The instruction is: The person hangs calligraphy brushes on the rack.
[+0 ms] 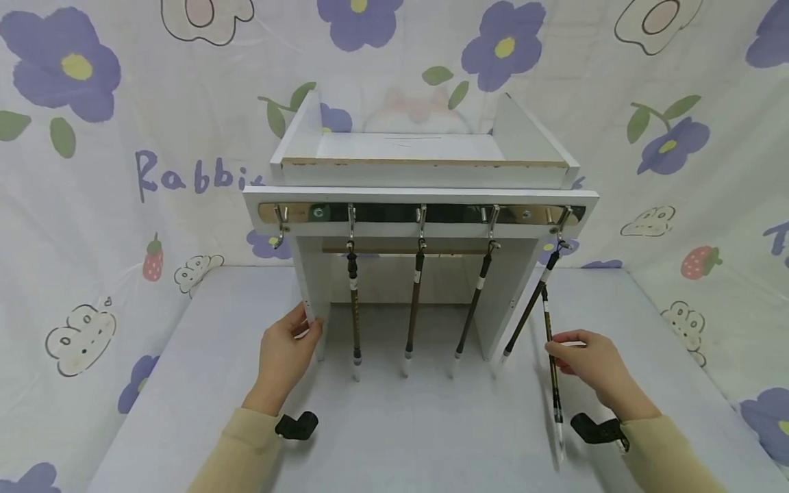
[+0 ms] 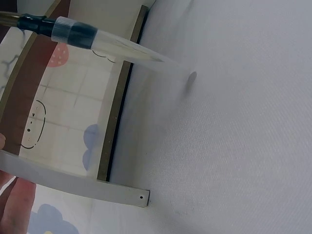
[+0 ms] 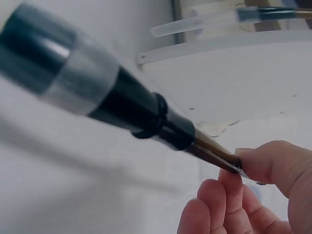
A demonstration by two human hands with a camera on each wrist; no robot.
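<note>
My right hand pinches a calligraphy brush between thumb and fingers, to the right of the white shelf. The brush stands nearly upright, its clear-capped tip downward; in the right wrist view its dark ferrule looms close. Its upper end is near the rightmost hanging brush; whether they touch I cannot tell. My left hand grips the front edge of the shelf's left side panel. Several capped brushes hang by loops from the shelf's metal hooks, including a middle brush.
A metal hook strip runs along the shelf front, with a hook at its left end. Above it is an open-topped tray. The shelf stands on a white-covered table before a flowered cloth backdrop.
</note>
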